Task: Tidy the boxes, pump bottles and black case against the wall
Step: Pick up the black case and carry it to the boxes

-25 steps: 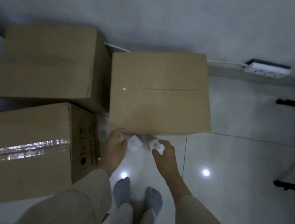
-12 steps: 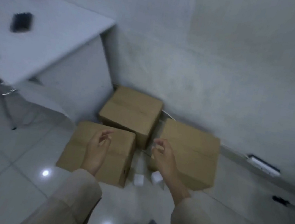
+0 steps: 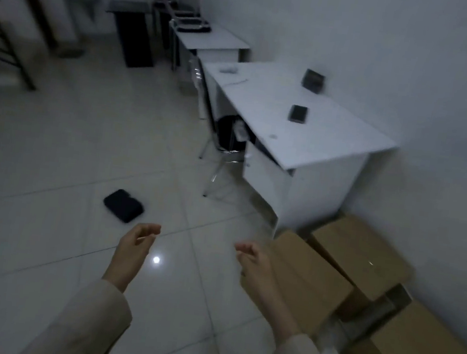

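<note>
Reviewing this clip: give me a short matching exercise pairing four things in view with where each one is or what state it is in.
Things:
1. black case
2. cardboard boxes
3. left hand
4. flat black object

Places or states:
A. on the white desk
B. empty, fingers loosely curled
C. alone on the open floor tiles
D. on the floor along the wall

Pairs: 1-C, 2-D, 3-B, 4-A

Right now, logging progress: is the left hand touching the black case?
Apart. The head view shows bare floor tile between the left hand and the black case.
</note>
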Tool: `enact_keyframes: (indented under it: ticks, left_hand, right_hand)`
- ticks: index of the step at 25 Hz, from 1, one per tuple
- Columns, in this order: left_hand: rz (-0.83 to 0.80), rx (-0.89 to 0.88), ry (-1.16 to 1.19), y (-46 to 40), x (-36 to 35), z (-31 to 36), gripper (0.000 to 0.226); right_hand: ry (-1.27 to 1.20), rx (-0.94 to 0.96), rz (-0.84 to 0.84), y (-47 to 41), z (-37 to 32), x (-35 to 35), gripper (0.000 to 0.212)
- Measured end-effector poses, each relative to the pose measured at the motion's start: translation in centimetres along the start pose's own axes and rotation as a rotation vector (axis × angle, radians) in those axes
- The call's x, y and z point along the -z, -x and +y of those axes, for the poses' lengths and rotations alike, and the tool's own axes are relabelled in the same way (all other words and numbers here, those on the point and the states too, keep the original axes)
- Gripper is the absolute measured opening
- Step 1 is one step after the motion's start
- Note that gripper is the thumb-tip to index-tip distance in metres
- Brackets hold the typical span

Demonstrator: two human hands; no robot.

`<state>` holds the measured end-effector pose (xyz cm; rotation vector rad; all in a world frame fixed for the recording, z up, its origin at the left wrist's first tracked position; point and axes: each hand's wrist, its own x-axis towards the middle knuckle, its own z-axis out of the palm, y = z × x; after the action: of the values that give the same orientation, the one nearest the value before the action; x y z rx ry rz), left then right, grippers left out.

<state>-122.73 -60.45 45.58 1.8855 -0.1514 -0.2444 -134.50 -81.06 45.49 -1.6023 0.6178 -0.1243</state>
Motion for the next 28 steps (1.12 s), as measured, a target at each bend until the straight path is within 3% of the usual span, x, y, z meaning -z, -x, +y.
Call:
enact_keyframes:
  ticks: [4, 9, 14, 23, 28]
  left_hand:
    - [0.200, 0.071, 0.008, 1.5, 14.4, -2.9, 0.021]
    - [0.372, 0.097, 0.055, 0.5, 24.5, -5.1, 0.024]
    - [0.420, 0.143, 0.109, -4.7, 28.7, -7.0, 0.023]
    - [0.478, 0.209, 0.106, -22.7, 32.3, -7.9, 0.028]
    - [0.415, 0.243, 0.048, -30.9, 33.2, -9.2, 0.029]
  right_hand:
    - [0.036, 0.058, -0.179, 0.7, -3.7, -11.0, 0.020]
    - [0.067, 0.072, -0.323, -1.7, -6.1, -20.4, 0.016]
    - [0.056, 0.029, -0.382, -7.3, -7.1, -27.4, 0.019]
    - [0.059, -0.080, -0.379, -25.9, -11.9, -37.2, 0.015]
    - [0.065, -0.096, -0.389, -34.2, -13.9, -42.0, 0.014]
